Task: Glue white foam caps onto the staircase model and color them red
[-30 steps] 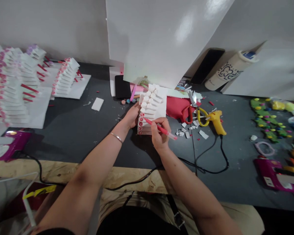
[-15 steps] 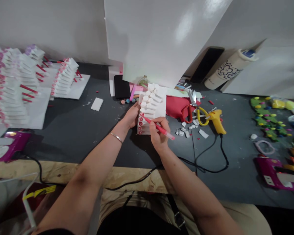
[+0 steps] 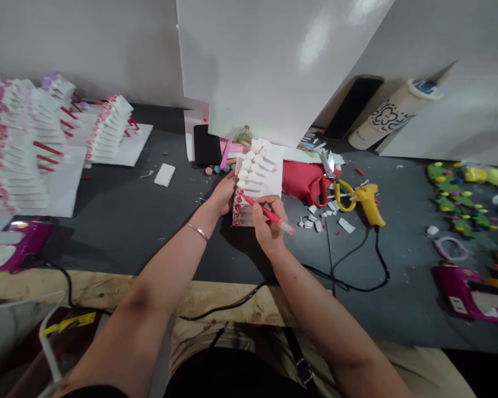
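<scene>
A white foam staircase model of stacked cylinders stands on the dark table in front of me. My left hand steadies its left side. A red marker pen is gripped in my right hand, with its tip touching the round end of a cylinder on the model's left edge. The lower cylinder ends carry red marks; the upper ones are plain white.
Finished foam models with red marks stand at the left. Scissors, a yellow glue gun with its black cord, foam scraps and red felt lie to the right. Purple glue guns sit at both sides.
My right hand and the pen tip have moved slightly up the model's edge, to a higher cylinder end. The view has shifted a little.
</scene>
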{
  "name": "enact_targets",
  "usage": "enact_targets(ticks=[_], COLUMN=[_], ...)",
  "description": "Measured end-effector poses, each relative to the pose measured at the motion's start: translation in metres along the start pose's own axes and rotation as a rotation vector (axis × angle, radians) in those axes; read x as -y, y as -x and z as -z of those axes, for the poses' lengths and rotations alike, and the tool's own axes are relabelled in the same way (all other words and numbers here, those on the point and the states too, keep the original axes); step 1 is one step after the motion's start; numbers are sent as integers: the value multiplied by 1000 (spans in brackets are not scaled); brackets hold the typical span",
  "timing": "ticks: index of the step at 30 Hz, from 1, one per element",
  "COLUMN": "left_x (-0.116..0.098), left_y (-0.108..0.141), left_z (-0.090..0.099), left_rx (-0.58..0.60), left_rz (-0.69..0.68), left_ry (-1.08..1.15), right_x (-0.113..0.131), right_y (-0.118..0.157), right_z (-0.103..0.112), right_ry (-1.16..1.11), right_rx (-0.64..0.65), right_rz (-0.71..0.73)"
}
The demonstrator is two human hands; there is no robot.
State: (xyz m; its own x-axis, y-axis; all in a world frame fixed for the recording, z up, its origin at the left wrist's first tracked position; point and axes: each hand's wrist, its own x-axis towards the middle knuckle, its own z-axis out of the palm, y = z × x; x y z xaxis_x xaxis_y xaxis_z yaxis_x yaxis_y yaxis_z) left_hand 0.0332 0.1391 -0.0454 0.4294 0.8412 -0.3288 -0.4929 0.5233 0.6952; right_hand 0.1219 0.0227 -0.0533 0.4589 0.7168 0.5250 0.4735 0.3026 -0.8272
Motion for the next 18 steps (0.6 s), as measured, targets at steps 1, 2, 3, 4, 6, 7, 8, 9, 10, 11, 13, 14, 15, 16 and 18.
enact_targets(ticks=[1,2,3,4,6,7,8,9,10,11,13,14,15,16,18], left_x=[0,0,0,0,0,1,1,1,2,2,3,4,4,4,4], left_y=[0,0,0,1,1,1,1,1,1,1,0,-1,-1,-1,-2], left_z=[0,0,-1,-1,-2,-3,-3,-3,-2,-2,-1,0,0,0,1], left_rx=[-7,-12,-17,-19,-15,-10,-6,-4,-2,0,9,16,25,30,34], left_rz=[5,14,21,25,23,19,16,14,15,15,14,14,14,13,11], left_ry=[5,10,12,11,1,-4,-7,-7,-5,-2,7,10,11,9,-5], right_x=[0,1,1,1,2,2,2,2,2,2,2,2,3,3,4], right_y=[0,0,0,0,0,-1,-1,-1,-2,-2,-2,-2,-2,-2,-2], right_z=[0,1,1,1,2,2,2,2,2,2,2,2,2,2,2], right_ry=[3,5,6,4,-1,1,6,14,20,23,19,14,12,14,26], right_rx=[1,-8,-17,-27,-29,-19,-9,-4,-3,-6,-23,-29,-23,-11,18], right_rz=[4,9,14,20,29,33,38,41,46,52,68,75,82,88,96])
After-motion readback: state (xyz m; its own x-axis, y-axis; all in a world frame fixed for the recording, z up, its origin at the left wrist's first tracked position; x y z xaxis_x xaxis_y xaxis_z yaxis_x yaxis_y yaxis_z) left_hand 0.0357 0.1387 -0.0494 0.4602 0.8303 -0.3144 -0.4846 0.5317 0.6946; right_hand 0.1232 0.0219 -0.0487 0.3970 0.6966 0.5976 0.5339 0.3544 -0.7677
